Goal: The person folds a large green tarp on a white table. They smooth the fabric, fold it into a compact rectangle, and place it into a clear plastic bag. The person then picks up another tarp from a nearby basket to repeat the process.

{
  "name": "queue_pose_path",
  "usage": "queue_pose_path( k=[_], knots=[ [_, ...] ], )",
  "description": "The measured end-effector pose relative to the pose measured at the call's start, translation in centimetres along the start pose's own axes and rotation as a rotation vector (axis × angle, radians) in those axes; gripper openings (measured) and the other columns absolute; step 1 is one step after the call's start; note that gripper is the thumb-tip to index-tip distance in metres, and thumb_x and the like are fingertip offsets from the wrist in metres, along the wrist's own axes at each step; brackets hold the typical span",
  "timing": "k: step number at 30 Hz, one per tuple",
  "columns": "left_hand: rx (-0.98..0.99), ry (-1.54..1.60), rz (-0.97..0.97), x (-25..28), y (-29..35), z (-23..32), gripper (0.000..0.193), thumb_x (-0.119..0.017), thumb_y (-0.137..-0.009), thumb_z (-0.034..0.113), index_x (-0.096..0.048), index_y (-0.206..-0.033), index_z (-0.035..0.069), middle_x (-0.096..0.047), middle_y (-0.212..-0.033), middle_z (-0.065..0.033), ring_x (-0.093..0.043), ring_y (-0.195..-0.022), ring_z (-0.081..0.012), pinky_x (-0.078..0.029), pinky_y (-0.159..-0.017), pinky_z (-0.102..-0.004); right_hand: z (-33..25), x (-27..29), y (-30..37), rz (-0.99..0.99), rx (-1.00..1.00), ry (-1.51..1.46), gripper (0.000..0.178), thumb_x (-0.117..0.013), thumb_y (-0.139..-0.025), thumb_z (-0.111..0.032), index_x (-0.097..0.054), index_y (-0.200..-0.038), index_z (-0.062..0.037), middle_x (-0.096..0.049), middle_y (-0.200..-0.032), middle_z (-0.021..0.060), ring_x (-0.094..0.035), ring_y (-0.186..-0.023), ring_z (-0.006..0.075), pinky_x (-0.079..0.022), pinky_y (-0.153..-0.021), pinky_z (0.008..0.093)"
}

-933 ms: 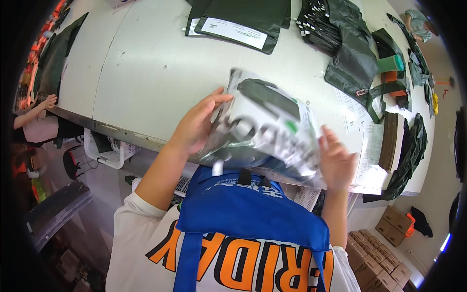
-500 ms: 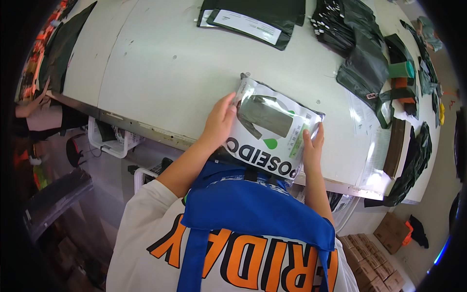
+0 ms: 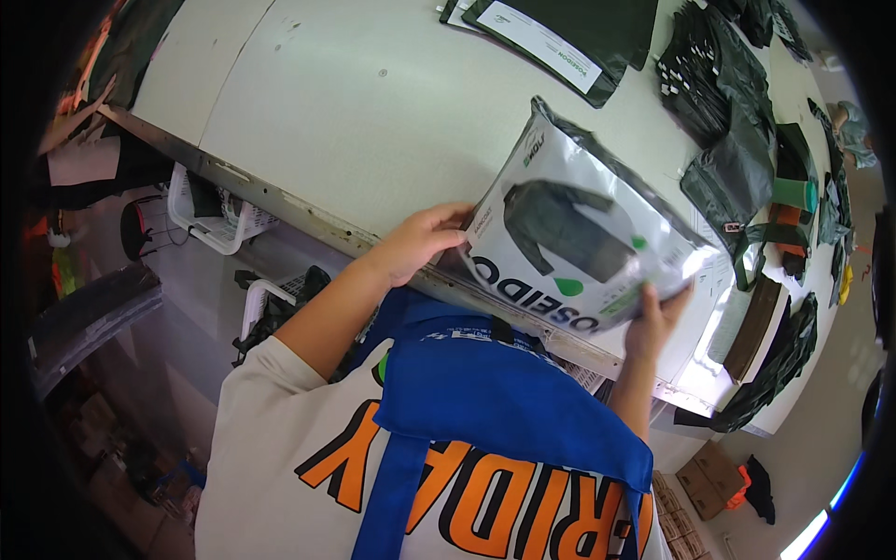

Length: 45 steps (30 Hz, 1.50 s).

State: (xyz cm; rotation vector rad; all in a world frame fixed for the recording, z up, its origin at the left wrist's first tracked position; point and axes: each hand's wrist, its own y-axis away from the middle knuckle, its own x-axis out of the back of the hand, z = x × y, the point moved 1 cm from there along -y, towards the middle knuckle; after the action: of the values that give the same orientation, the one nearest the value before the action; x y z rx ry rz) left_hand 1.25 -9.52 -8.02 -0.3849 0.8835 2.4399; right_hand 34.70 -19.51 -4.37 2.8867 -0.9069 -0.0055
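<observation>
A silvery-white plastic package [image 3: 574,219] bears a picture of a dark long-sleeved jacket and small green drop shapes. It is tilted up above the near edge of the worktable. My left hand [image 3: 425,245] grips its left side, fingers partly behind it and thumb at the edge. At its lower right corner, my right hand [image 3: 656,322] holds on with the thumb in front and fingers round the edge. The package's back is hidden.
The pale worktable [image 3: 308,121] carries flat black bags with a white label [image 3: 551,47] at the far side. Heaped black packets [image 3: 695,84] and a green roll [image 3: 793,194] are at right. A white basket [image 3: 219,219] stands under the edge; another person's hand [image 3: 101,98] is far left.
The package has been raised and tilted, its far edge coming up towards me, and has shifted right in view. Both hands keep hold of it. The view has swung a little to the left.
</observation>
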Motion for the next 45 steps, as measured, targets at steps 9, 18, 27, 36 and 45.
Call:
queue_pose_path(
  k=[9, 18, 27, 36, 45],
  knots=[
    [-0.272, -0.311, 0.146, -0.1, -2.4, 0.6, 0.05, -0.055, -0.093, 0.013, -0.04, -0.14, 0.006, -0.022, -0.152, -0.0209, -0.026, -0.14, -0.027, -0.028, -0.109, -0.0412, -5.2, 3.8, 1.5, -0.839, 0.04, 0.992, 0.05, -0.044, -0.068, 0.019, -0.064, -0.109, -0.0024, -0.063, -0.117, 0.0175, -0.056, -0.116, 0.0336, -0.046, -0.098, 0.0385],
    [-0.292, -0.197, 0.218, -1.1, -6.6, -1.7, 0.053, -0.056, -0.09, 0.007, -0.039, -0.14, 0.009, -0.044, -0.138, -0.0166, -0.045, -0.126, -0.0274, -0.038, -0.103, -0.036, -0.5, -14.9, -1.7, -0.72, 0.265, 0.779, 0.025, -0.069, -0.079, -0.012, -0.065, -0.102, -0.0025, -0.062, -0.1, 0.0135, -0.06, -0.092, 0.0313, -0.049, -0.08, 0.0374],
    [-0.31, -0.295, 0.245, -1.1, -6.8, -2.2, 0.052, -0.05, -0.093, 0.003, -0.038, -0.142, 0.012, -0.052, -0.121, -0.0101, -0.052, -0.106, -0.0168, -0.044, -0.092, -0.0297, 1.2, -16.0, -0.7, -0.677, 0.641, 0.939, 0.014, -0.068, -0.077, -0.012, -0.065, -0.088, -0.0036, -0.063, -0.083, 0.0106, -0.062, -0.081, 0.029, -0.052, -0.073, 0.0381],
    [-0.286, -0.222, 0.232, -0.8, -6.9, -2.1, 0.052, -0.054, -0.09, 0.006, -0.04, -0.14, 0.012, -0.047, -0.133, -0.0151, -0.047, -0.12, -0.0257, -0.039, -0.101, -0.0342, 0.8, -16.3, -0.8, -0.712, 0.798, 1.134, 0.011, -0.063, -0.078, -0.011, -0.053, -0.073, -0.007, -0.055, -0.072, 0.01, -0.06, -0.07, 0.0263, -0.051, -0.062, 0.0368],
    [-0.106, -0.003, 0.239, -0.7, -7.7, -2.1, 0.047, -0.06, -0.09, 0.018, -0.046, -0.131, 0.002, -0.053, -0.126, -0.0167, -0.053, -0.113, -0.0213, -0.043, -0.095, -0.0335, -0.6, -13.9, 6.1, -1.155, 0.434, 0.789, 0.015, -0.066, -0.078, -0.01, -0.062, -0.09, -0.0015, -0.062, -0.087, 0.0143, -0.062, -0.081, 0.0307, -0.051, -0.074, 0.0381]
  ],
)
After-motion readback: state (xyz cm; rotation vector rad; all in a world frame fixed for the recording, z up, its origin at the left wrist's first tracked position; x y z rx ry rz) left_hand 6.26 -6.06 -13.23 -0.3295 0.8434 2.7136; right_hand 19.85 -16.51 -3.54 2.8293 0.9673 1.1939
